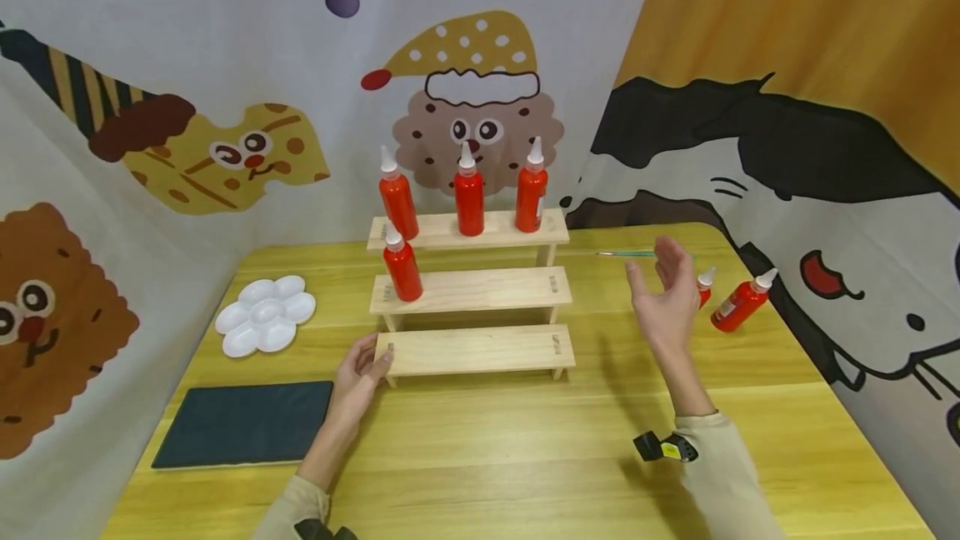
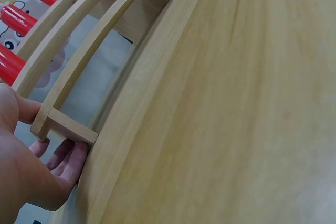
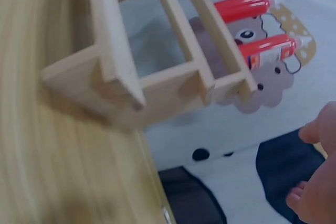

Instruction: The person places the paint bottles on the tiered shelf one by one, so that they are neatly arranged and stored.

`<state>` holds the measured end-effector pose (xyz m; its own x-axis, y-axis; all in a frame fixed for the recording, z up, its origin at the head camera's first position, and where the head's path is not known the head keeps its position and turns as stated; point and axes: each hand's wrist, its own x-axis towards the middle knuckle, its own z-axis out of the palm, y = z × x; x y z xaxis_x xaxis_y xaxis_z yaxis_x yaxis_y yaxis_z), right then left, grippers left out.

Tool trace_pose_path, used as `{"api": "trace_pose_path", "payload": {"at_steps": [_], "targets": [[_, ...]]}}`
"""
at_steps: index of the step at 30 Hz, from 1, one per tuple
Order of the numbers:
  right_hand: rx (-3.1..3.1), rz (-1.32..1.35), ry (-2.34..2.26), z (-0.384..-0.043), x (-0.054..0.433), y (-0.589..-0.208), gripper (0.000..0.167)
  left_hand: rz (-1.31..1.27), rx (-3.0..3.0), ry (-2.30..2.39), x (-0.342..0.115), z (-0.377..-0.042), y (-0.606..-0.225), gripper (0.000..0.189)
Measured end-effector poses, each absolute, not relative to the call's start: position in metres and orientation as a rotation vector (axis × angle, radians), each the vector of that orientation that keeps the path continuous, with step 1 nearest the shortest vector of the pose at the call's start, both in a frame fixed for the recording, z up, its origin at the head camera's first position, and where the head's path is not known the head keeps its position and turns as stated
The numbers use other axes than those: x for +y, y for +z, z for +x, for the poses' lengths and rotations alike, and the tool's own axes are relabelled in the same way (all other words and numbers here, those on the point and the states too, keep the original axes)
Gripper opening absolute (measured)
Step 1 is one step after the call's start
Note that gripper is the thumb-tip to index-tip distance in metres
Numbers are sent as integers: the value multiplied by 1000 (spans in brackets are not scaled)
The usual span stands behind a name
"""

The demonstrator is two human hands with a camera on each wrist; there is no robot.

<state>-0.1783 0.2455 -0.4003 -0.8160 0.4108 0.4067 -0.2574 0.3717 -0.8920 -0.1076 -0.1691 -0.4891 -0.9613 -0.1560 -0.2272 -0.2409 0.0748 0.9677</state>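
A three-tier wooden shelf (image 1: 472, 350) stands in the middle of the table. My left hand (image 1: 358, 377) grips the left end of its lowest step, thumb on top and fingers curled at the side. In the left wrist view, the left hand (image 2: 37, 161) is at the corner of that step. Three red bottles (image 1: 469, 202) with white nozzle caps stand on the top step, and another red bottle (image 1: 403, 272) is at the left of the middle step. My right hand (image 1: 670, 298) is raised right of the shelf, fingers extended and holding nothing, partly hiding a red bottle (image 1: 703, 294).
Another red bottle (image 1: 738, 307) leans at the table's right side. A thin brush (image 1: 624, 254) lies behind the right hand. On the left are a white flower-shaped palette (image 1: 264, 317) and a dark rectangular mat (image 1: 243, 425). A printed curtain (image 1: 300, 40) hangs around the table.
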Motion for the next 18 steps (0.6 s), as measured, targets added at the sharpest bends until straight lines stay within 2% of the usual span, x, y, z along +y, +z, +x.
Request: {"api": "trace_pose_path", "payload": {"at_steps": [11, 18], "targets": [[-1857, -294, 1269, -169, 286, -428, 61, -413, 2240, 2046, -169, -108, -490, 56], [-1881, -402, 1301, -170, 304, -446, 66, -423, 2236, 2049, -168, -108, -489, 55]]}}
